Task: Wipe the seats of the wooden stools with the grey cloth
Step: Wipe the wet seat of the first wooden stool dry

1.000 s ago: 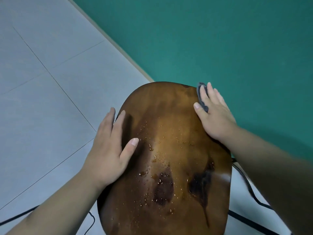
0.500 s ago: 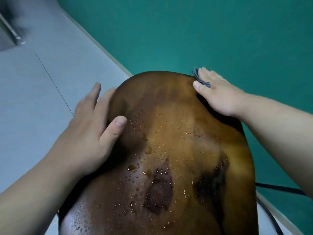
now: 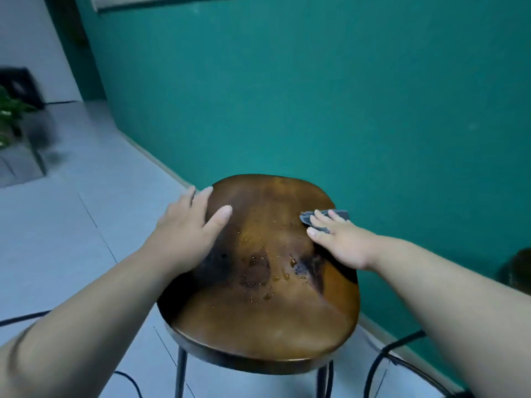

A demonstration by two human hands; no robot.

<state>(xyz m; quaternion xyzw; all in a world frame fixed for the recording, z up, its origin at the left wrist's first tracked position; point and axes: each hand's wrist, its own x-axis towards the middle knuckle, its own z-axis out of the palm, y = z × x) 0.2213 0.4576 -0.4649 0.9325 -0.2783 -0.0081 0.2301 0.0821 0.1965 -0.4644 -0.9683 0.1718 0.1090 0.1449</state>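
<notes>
stool seat [image 3: 258, 317] — water-beaded | left hand [image 3: 186, 237] flat on edge | right hand [image 3: 342, 242] flat on grey cloth [image 3: 307, 217]

My stool's seat [image 3: 258, 311] is glossy brown wood, rounded, with water drops around its dark middle patches. The grey cloth [image 3: 342, 215] lies crumpled at its far right edge, under my right hand [image 3: 342, 242]

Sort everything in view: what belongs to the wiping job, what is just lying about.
Job: brown wooden stool seat, wet with droplets; grey cloth under the right hand; left hand resting on the seat.
Lying about: black cables on the floor; green potted plant.
</notes>
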